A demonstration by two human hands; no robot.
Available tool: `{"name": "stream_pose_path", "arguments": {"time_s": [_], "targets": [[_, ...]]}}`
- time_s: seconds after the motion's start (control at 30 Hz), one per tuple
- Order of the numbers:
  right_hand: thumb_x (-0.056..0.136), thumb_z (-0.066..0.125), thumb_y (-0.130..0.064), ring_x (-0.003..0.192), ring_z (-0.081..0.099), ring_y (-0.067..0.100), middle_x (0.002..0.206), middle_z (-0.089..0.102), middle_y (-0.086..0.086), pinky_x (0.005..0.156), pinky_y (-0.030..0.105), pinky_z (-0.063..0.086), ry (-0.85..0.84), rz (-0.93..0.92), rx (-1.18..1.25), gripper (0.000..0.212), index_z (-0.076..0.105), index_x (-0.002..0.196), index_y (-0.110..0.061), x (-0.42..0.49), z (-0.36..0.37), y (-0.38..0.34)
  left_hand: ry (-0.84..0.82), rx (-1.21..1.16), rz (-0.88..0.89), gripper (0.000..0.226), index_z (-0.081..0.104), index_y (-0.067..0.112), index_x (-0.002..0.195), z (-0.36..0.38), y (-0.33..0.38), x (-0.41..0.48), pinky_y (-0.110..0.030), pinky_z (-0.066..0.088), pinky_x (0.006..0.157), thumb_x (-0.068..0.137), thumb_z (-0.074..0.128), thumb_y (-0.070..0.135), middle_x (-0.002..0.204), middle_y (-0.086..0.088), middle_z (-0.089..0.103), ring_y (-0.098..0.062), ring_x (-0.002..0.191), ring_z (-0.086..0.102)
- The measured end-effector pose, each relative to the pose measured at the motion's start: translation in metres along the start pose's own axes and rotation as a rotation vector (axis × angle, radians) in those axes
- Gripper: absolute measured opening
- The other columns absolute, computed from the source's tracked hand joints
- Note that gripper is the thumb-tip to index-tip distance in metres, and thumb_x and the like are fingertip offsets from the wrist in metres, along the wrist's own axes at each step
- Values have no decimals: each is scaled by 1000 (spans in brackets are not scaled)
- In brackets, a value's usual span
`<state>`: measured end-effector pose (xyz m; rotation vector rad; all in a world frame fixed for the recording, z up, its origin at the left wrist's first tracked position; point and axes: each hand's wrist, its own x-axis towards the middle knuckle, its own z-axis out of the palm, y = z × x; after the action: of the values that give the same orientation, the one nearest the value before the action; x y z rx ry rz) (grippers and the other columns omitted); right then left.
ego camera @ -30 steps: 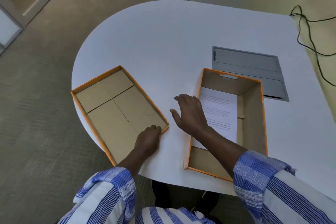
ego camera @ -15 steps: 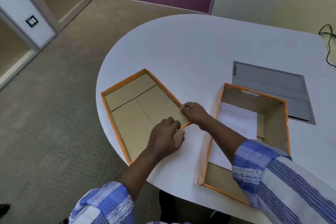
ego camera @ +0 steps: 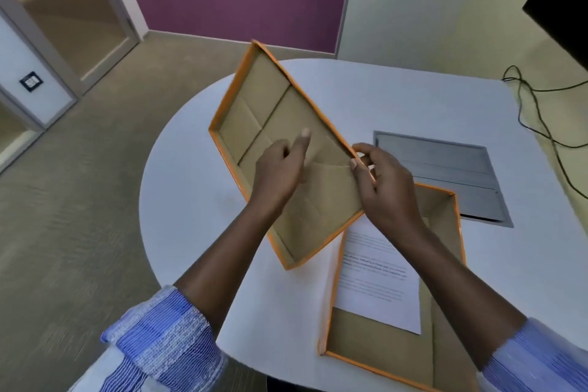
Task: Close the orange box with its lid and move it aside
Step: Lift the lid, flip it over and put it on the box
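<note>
The orange lid (ego camera: 254,105), brown cardboard inside, is lifted off the table and tilted, its inner side facing me. My right hand (ego camera: 381,184) pinches the lid's right rim between thumb and fingers. My left hand (ego camera: 280,172) lies against the lid's inner face, forefinger raised; its grip is unclear. The open orange box (ego camera: 445,232) stands on the white table (ego camera: 397,99) at the lower right, under my right forearm, with a printed sheet of paper (ego camera: 378,293) inside.
A grey metal cable hatch (ego camera: 445,169) is set in the table behind the box. A black cable (ego camera: 541,118) runs off the table's right edge. Carpeted floor lies to the left, beyond the table's rounded edge.
The lid has left the table and been raised and tilted up between both hands, shifting right toward the box. My view has also tipped upward.
</note>
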<state>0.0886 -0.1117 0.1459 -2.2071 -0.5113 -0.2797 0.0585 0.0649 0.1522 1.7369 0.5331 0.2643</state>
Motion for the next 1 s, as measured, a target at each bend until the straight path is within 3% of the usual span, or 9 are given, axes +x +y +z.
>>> {"name": "stream_pose_path", "arguments": {"time_s": [0.1,0.2,0.4,0.53,0.67,0.77,0.87,0.93,1.0], "targets": [[99,50,-26,89,60,15,107,65,0,72,31,47,134,-146,-57,33,60,129,-17,-1,-34,-12,-41,-140,52,72,59,3,77,35,58,-6,-40,50,68,81,53,74,67,-11,59,-22,65,59],[101,48,-24,96,61,18,112,63,2,74,32,50,202,-228,-124,34,56,133,-15,-5,-67,-11,-42,-213,101,51,59,13,74,61,92,-17,-48,56,78,82,61,63,65,-5,56,-21,65,56],[99,48,-44,110,56,5,125,57,-7,86,19,46,119,-210,-7,49,46,141,-19,-30,-124,18,-134,-296,233,33,57,-11,80,109,113,-44,-46,55,69,93,61,19,61,-8,58,-19,61,60],[93,40,-67,118,60,12,127,61,-11,95,24,49,80,66,450,58,47,139,-32,-35,-151,47,-223,-391,278,21,59,-1,85,126,116,-58,-47,53,72,96,56,16,70,-8,52,-21,69,55],[89,52,-65,121,58,19,129,61,-3,103,46,47,113,646,365,56,54,131,-28,-33,-165,105,-312,-617,186,21,51,17,73,137,117,-67,-24,47,60,94,50,14,63,4,50,-11,58,50],[82,57,-72,100,68,18,106,70,1,85,39,56,-62,981,640,61,62,118,-23,-41,-173,136,-437,-800,13,11,58,15,97,138,102,-68,-55,51,93,97,49,22,102,-16,56,-34,96,56],[76,69,-66,89,76,23,99,79,2,72,40,60,-116,1039,748,54,67,113,-27,-57,-175,154,-579,-886,-134,25,53,11,118,134,70,-65,-54,49,96,99,41,23,107,-12,63,-33,99,61],[80,72,-58,95,74,32,107,77,6,85,51,58,-14,1077,712,51,67,116,-22,-69,-171,167,-552,-852,-195,22,60,12,102,129,47,-63,-47,53,87,98,41,22,92,-7,66,-28,87,63],[87,66,-54,98,70,32,111,73,7,90,51,55,48,1053,609,48,64,121,-19,-84,-165,174,-413,-596,-251,26,64,14,85,126,20,-62,-39,59,71,98,44,24,79,-5,70,-25,77,68]]}}
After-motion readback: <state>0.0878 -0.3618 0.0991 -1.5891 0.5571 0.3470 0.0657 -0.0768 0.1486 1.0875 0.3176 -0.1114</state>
